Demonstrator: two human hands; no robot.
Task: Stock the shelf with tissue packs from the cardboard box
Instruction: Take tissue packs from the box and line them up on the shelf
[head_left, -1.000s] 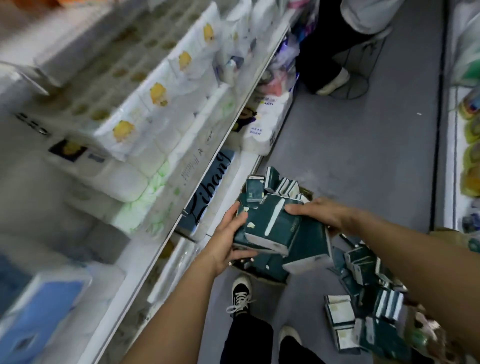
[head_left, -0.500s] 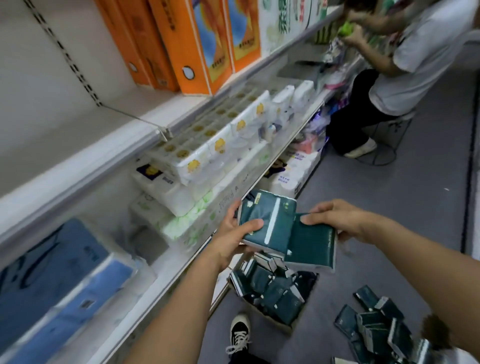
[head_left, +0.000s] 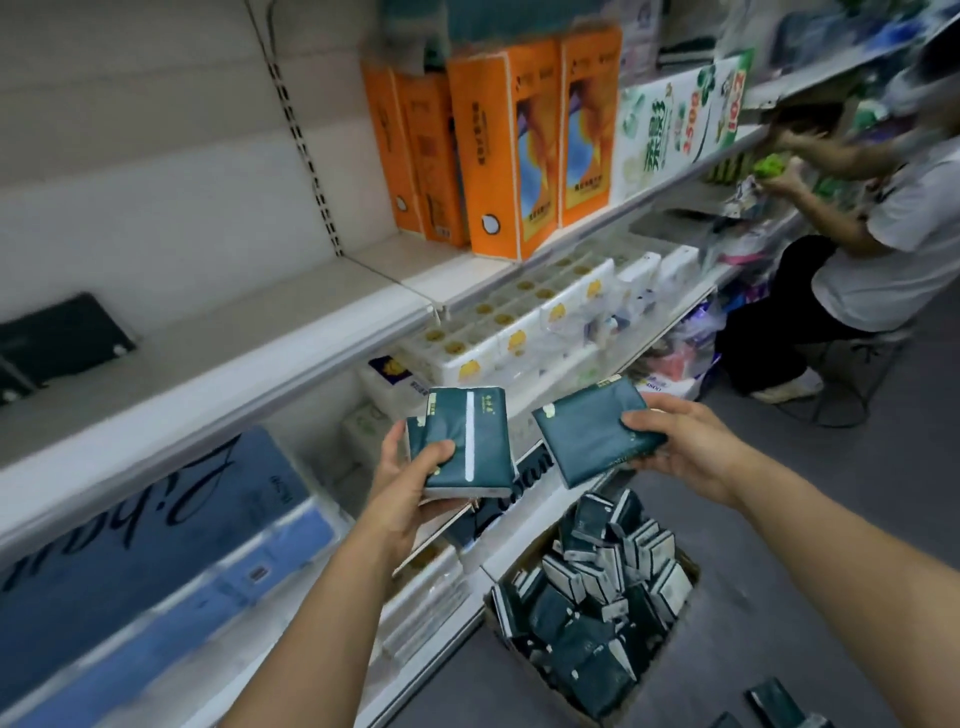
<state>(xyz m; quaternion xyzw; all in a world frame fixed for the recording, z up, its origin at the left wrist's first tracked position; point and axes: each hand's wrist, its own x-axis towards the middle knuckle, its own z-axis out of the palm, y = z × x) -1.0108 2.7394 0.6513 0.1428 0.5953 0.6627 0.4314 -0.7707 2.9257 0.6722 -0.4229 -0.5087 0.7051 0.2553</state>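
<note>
My left hand (head_left: 405, 483) grips a dark green tissue pack (head_left: 467, 441) with a white stripe, and a second pack seems tucked behind it. My right hand (head_left: 685, 447) holds another dark green tissue pack (head_left: 587, 436), tilted, a short gap to the right of the first. Both are raised in front of the white shelf (head_left: 218, 384), whose left part is mostly bare, with dark packs (head_left: 62, 343) at its far left. On the floor below stands the cardboard box (head_left: 680, 618), filled with several green packs (head_left: 592, 608).
Orange paper packs (head_left: 509, 150) stand on the same shelf further right. White toilet roll packs (head_left: 519, 332) and blue packs (head_left: 156, 561) fill the shelf below. A seated person (head_left: 883, 249) works at the shelves at right. Loose green packs (head_left: 774, 701) lie on the grey floor.
Both hands rose from the box to shelf height with the packs. The packs, held together before, are now split apart, one lot in each hand. My view tilted upward.
</note>
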